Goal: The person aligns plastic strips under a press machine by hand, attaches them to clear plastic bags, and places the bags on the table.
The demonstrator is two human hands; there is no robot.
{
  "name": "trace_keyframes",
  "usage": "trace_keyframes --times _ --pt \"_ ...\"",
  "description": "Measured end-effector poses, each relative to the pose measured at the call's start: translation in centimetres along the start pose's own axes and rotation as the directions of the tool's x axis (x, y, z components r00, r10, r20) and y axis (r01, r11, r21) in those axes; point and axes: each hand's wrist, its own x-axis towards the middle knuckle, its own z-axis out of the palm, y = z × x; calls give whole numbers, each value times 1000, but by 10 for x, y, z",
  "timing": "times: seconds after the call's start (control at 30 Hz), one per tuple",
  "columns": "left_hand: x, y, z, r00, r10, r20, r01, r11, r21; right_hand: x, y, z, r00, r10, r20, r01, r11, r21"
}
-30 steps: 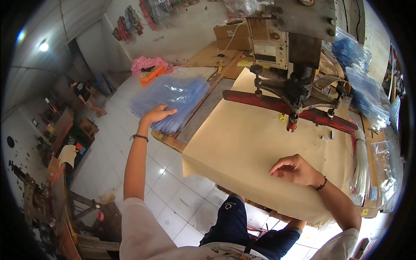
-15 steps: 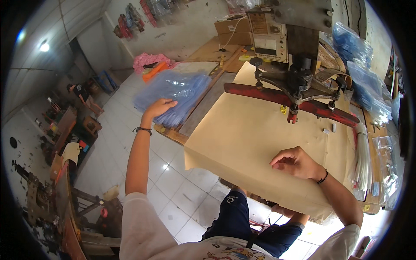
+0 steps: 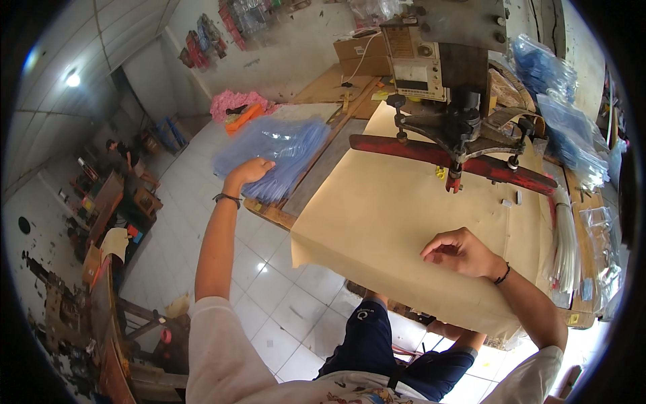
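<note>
At the left end of the bench lies a fanned stack of clear bluish plastic sheets (image 3: 286,138). My left hand (image 3: 252,172) is closed on its near edge, thumb on top, with the other fingers partly hidden. A broad tan sheet (image 3: 377,209) covers the work surface in front of me and bends down over the near edge. My right hand (image 3: 461,252) rests at the near right part of this sheet, fingers curled in, with nothing visible in them. Beyond it stands a heat-sealing press with a long red bar (image 3: 431,149) above the sheet.
Small grey pieces (image 3: 518,197) and a yellow piece (image 3: 441,172) sit near the bar. Long clear strips (image 3: 564,249) hang at the right, beside plastic bags (image 3: 572,135). An orange tool (image 3: 244,118) and pink cloth (image 3: 232,104) lie behind the stack. Far left, a person (image 3: 128,158) stands near benches.
The whole view has shifted slightly. Both hands keep almost the same place and shape, the left at the plastic stack, the right on the tan sheet. The distant person has changed posture a little.
</note>
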Motion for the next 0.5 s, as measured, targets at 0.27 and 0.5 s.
trace_keyframes --times 0.27,0.5 --pt "14 17 -26 958 81 274 -146 963 225 -2 0 0 999 -42 -9 41 998 -50" --pt "-2 -34 -8 991 120 -51 -130 940 -315 3 -5 1 1000 3 4 -3 1000 5"
